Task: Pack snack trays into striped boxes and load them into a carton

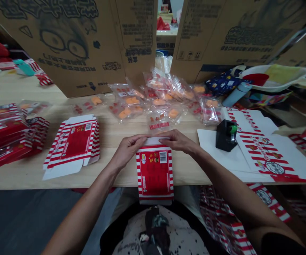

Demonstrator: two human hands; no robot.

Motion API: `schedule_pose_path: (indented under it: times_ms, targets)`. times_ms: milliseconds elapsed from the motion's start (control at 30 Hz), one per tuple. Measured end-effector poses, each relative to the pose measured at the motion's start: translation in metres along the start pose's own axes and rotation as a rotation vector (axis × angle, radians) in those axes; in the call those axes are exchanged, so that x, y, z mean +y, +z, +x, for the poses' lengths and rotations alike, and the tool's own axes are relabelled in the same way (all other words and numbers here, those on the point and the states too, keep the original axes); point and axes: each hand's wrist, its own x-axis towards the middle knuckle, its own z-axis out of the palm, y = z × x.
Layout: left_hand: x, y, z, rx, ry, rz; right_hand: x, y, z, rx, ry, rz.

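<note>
A red and white striped cardboard box (155, 173) lies between me and the table, its lower end reaching past the table's front edge. At its far end a white flap (153, 141) stands out. My left hand (132, 146) pinches the flap's left corner, thumb on top. On the right corner, my right hand (176, 141) grips the same flap with thumb and bent fingers. Just beyond my hands lie clear plastic packets (158, 118) with orange and red pieces. To the left rests another striped box (73, 141) with open white flaps.
Filled boxes (4, 134) are stacked at the far left. On the right, a black tape dispenser (226, 136) stands on flat printed cardboard sheets (264, 148). Large brown cartons (89, 46) wall off the back. A light blue bottle (236, 95) leans near a white basin (288, 78).
</note>
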Motion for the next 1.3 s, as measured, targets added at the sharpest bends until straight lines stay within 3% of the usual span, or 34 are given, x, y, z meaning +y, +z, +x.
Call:
schedule_pose_path:
  times_ms: [100,167,233,400,467,567,700,900,1033,1167,1233,1300]
  targets:
    - [-0.001,-0.004,-0.003,-0.055,-0.102,-0.118,0.003,0.012,-0.003,0.151,-0.085,-0.287]
    - [-0.005,-0.008,-0.006,-0.043,-0.151,-0.155,0.004,0.017,-0.009,0.129,-0.162,-0.361]
    - [-0.007,-0.011,-0.009,-0.026,-0.181,-0.158,0.002,0.014,-0.014,0.020,-0.157,-0.251]
    - [0.003,-0.009,-0.009,-0.002,-0.179,-0.139,-0.017,-0.011,-0.011,-0.236,0.156,0.206]
    - [0.009,-0.008,-0.008,-0.017,-0.172,-0.126,-0.024,-0.017,-0.005,-0.247,0.170,0.218]
    - [0.011,-0.009,-0.010,-0.033,-0.152,-0.089,-0.029,-0.016,0.001,-0.157,0.067,0.030]
    - [-0.001,-0.014,-0.023,-0.091,-0.080,0.061,-0.029,-0.006,-0.007,-0.075,-0.060,-0.202]
    - [-0.026,-0.026,-0.051,-0.199,0.226,0.353,-0.015,0.007,-0.053,-0.186,-0.178,-0.220]
    - [-0.032,-0.021,-0.055,-0.171,0.425,0.454,0.001,0.027,-0.068,-0.045,-0.218,-0.199]
    - [-0.009,0.001,-0.048,-0.104,0.477,0.499,-0.008,0.042,-0.066,0.265,-0.099,-0.021]
    - [0.012,0.008,-0.047,-0.055,0.557,0.551,-0.021,0.035,-0.066,0.335,-0.093,0.073]
    - [0.030,0.007,-0.045,0.043,0.684,0.658,-0.029,0.016,-0.071,0.346,-0.119,0.129]
